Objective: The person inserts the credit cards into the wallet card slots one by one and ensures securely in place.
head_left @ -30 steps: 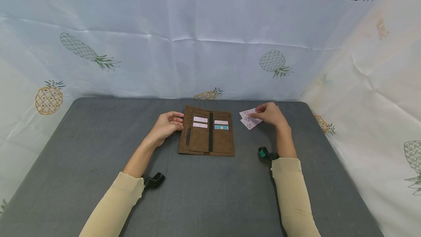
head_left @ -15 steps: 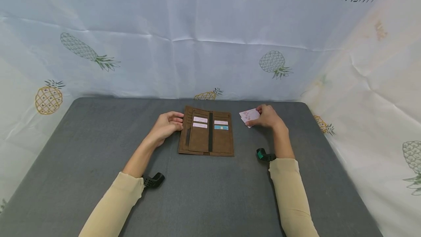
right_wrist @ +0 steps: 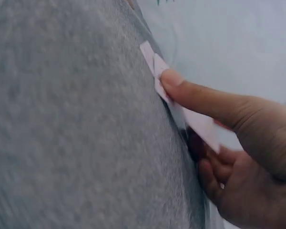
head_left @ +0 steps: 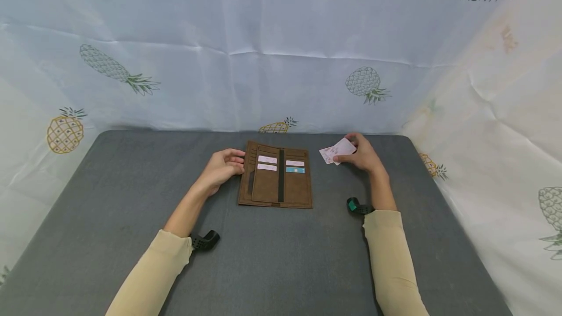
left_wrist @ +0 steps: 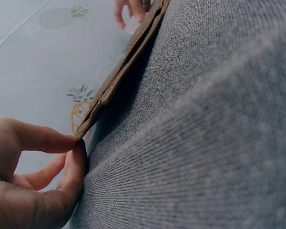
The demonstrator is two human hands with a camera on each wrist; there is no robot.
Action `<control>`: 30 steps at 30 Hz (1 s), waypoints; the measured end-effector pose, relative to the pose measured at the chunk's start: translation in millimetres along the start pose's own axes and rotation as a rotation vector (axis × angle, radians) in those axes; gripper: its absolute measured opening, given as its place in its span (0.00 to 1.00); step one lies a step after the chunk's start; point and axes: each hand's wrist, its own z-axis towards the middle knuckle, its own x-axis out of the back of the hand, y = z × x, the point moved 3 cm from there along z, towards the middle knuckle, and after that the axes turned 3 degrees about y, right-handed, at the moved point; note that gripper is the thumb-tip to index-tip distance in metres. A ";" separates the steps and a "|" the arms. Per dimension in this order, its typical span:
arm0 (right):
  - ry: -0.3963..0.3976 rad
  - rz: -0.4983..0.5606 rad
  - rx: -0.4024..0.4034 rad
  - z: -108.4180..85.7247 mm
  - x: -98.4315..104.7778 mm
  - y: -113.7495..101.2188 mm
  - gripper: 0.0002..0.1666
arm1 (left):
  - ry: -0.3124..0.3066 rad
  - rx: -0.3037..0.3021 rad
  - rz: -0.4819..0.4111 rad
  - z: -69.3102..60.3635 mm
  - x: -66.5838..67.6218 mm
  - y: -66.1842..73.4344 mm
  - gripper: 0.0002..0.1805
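A brown bifold wallet (head_left: 265, 187) lies spread out on the dark grey table. Pink cards (head_left: 267, 159) show in its left slots; a pink card and a blue card (head_left: 295, 170) show on the right. My left hand (head_left: 221, 169) pinches the wallet's left edge between thumb and finger, as the wallet's edge (left_wrist: 124, 69) in the left wrist view confirms. Right of the wallet, my right hand (head_left: 363, 154) holds a pale pink card (head_left: 346, 146) between thumb and fingers, tilted up. Another pink card (head_left: 328, 155) lies partly beneath it, overlapping.
The grey table (head_left: 272, 257) ends at a pale cloth backdrop (head_left: 210, 91) printed with pineapples. Black wrist cameras (head_left: 206, 240) are strapped to both forearms, just above the tabletop.
The right hand has shifted from over the pink cards to a thumb-and-finger grip on the upper one, lifting and tilting it slightly to the right. The left hand and wallet stay put.
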 end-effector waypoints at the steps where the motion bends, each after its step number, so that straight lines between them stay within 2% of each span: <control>1: 0.005 0.016 0.027 0.1 0.7 1.5 0.46 | 0.000 -0.001 0.001 0.1 0.0 0.1 0.29; 4: 0.007 0.098 0.085 0.0 2.1 4.7 0.45 | -0.001 -0.001 0.002 0.5 0.1 0.3 0.29; 8: -0.026 0.267 0.107 0.9 1.2 4.0 0.41 | 0.001 -0.003 -0.004 0.8 0.6 1.1 0.29; 11: -0.051 0.340 0.121 2.7 -1.2 -0.2 0.38 | 0.002 -0.005 -0.005 0.5 1.0 1.4 0.29; 21: -0.084 0.337 0.220 13.5 -16.4 -28.0 0.35 | 0.000 0.006 0.004 -0.2 1.2 -2.4 0.29; 26: -0.151 0.333 0.277 20.4 -31.8 -49.9 0.31 | -0.002 0.003 0.008 -0.3 1.3 -2.5 0.29; 30: -0.201 0.266 0.336 27.9 -46.3 -67.0 0.29 | -0.004 -0.001 0.003 1.7 0.7 -2.5 0.29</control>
